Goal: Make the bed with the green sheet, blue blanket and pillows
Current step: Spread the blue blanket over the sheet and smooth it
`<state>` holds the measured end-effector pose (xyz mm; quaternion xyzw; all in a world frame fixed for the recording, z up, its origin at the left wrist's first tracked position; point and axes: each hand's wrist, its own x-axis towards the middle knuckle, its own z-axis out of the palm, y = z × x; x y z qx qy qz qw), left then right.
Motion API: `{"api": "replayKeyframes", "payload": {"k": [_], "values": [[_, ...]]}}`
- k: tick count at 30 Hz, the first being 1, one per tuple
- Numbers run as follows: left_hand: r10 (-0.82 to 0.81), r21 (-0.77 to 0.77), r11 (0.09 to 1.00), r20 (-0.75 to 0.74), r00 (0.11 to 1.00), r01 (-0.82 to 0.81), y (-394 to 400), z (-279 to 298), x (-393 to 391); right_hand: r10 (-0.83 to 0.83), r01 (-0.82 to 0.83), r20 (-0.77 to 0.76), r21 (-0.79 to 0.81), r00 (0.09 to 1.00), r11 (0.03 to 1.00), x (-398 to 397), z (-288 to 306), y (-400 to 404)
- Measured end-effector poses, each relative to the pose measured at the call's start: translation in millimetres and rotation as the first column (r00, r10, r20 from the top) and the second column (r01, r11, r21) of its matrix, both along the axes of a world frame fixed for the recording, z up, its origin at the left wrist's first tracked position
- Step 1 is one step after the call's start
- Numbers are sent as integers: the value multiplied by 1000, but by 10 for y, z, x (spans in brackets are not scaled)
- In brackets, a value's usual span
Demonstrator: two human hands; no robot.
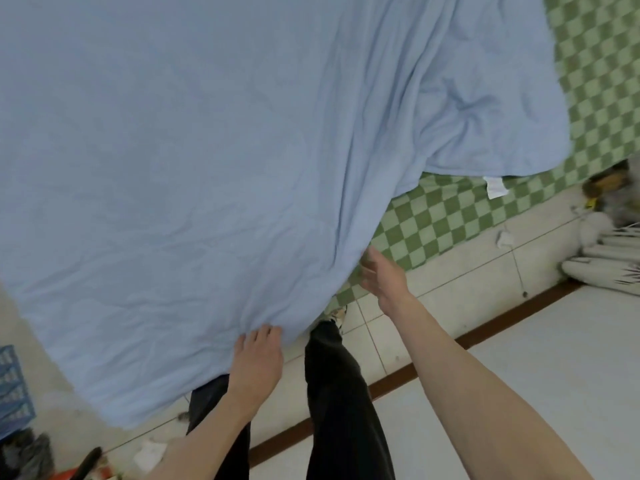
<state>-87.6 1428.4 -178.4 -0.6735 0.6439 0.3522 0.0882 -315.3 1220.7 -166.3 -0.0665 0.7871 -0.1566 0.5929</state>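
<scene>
Pale tiled floor [446, 282] underfoot, a brown strip [485, 336] running across it. A blue crate [14, 386] sits at the left edge, paper scraps [149, 453] litter the tiles, white plush [602, 261] lies far right.

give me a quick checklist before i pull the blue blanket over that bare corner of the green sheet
1. Left hand on the light blue fabric blanket: ok, fingers lie on its near edge; whether they pinch it, cannot tell.
2. Right hand gripping the blanket: cannot tell, it sits at the hanging fold with fingers spread.
3. Green and pale checked sheet covered: not ok, the right corner and near edge are bare.
4. Blanket lying flat: not ok, bunched folds run down its right part.
5. Blanket edge off the floor: not ok or close, the near left corner droops over the pale tiled floor.
6. Pillows placed: cannot tell, none in view.
</scene>
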Motion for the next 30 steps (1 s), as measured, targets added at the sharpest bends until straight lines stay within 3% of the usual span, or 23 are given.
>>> {"api": "replayKeyframes", "payload": {"k": [3, 6, 8, 10, 13, 17, 20, 22, 25, 27, 30], "values": [[21, -170, 983, -238, 971, -63, -599, 171, -609, -189, 197, 143, -45, 972, 979, -500, 12, -541], [-40, -296, 953, -344, 938, -68, -1346, 211, -1336, -345, 377, 211, -134, 915, 917, -1058, -67, -1266], [-28, -379, 919, -344, 938, -112, -1878, 104, -1826, -425, 462, 207, -185, 881, 868, -1410, -159, -1774], [51, -398, 908, -210, 976, -133, -2454, -105, -2166, -512, 544, 195, -186, 837, 818, -1692, -226, -2218], [208, -257, 953, 184, 961, -157, -3114, -417, -2335, -555, 593, 239, -134, 797, 794, -1991, -330, -2669], [302, -280, 938, 367, 880, -206, -3427, -395, -2472, -491, 527, 278, -70, 826, 847, -2673, -300, -2828], [141, -296, 954, 327, 934, -40, -3411, -170, -2777, -481, 510, 185, -175, 857, 842, -3393, -108, -2745], [-31, -308, 948, 175, 984, 85, -3297, 37, -3223, -510, 517, 95, -237, 855, 823, -3877, 90, -2751], [-238, -222, 950, -65, 969, 219, -3060, 215, -4021, -595, 562, -4, -323, 804, 761, -4496, 349, -2809], [-174, -76, 983, -86, 981, 168, -2970, 169, -4392, -609, 565, -17, -355, 793, 745, -4721, 504, -2815], [22, 128, 992, -20, 1000, -19, -3042, -7, -4552, -532, 534, 122, -386, 838, 753, -4858, 544, -2781]]}}
